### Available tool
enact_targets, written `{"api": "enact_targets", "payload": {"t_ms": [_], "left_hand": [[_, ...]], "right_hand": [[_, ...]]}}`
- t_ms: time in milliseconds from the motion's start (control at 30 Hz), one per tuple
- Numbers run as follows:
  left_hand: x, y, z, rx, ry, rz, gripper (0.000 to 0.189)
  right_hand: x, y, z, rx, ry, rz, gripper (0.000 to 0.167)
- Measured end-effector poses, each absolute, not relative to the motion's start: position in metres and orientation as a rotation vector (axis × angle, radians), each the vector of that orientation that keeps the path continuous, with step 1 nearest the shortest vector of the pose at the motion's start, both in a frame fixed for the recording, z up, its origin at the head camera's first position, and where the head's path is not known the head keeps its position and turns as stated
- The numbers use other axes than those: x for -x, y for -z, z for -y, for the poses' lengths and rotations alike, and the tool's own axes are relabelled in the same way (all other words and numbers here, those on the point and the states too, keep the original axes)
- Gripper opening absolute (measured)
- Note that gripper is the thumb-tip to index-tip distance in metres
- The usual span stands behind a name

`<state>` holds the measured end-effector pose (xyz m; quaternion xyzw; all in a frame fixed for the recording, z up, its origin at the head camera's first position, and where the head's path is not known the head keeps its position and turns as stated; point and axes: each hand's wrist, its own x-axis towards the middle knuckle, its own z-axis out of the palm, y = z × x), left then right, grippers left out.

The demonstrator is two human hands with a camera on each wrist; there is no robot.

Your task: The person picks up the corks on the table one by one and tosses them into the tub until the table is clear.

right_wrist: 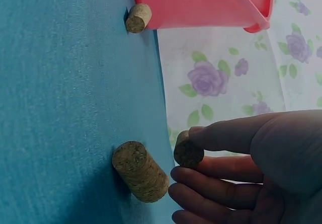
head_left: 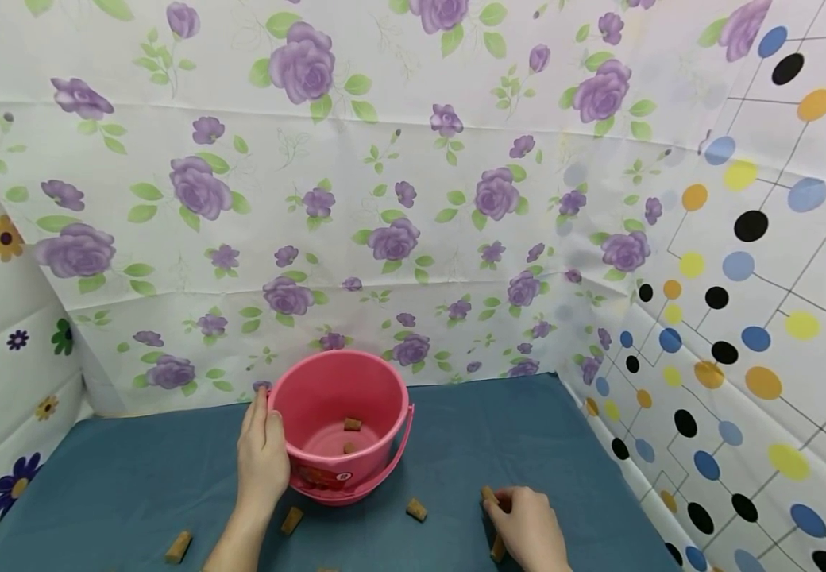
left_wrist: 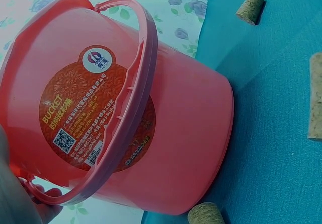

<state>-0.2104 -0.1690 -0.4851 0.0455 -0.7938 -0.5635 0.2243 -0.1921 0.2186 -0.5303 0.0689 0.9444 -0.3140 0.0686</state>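
A pink bucket (head_left: 337, 477) stands upright on the blue cloth, its handle (left_wrist: 132, 110) hanging down over the labelled side. My left hand (head_left: 264, 453) holds the bucket at its left side, with the thumb at the rim and fingertips beneath it. To the right, my right hand (head_left: 527, 524) pinches a cork stopper (right_wrist: 188, 153) between thumb and fingers. Close beside those fingertips another cork (right_wrist: 141, 172) lies on the cloth. Inside the bucket are two corks, one of them plainly visible (head_left: 352, 425) and the other partly hidden by the near rim.
Several loose corks lie about the bucket: one in front (head_left: 416, 509), one near my left wrist (head_left: 291, 520), one farther left (head_left: 178, 547). Behind the blue cloth (head_left: 148, 461) rises a flowered sheet (head_left: 356, 238); a dotted sheet (head_left: 742, 381) borders the right.
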Motion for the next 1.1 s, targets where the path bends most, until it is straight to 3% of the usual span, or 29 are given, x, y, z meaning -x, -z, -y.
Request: {"api": "enact_targets", "payload": {"t_ms": [1100], "left_hand": [[0.212, 0.487, 0.168, -0.116, 1.554, 2.174, 0.059]], "right_hand": [[0.193, 0.500, -0.196, -0.118, 1.095, -2.955, 0.023]]}}
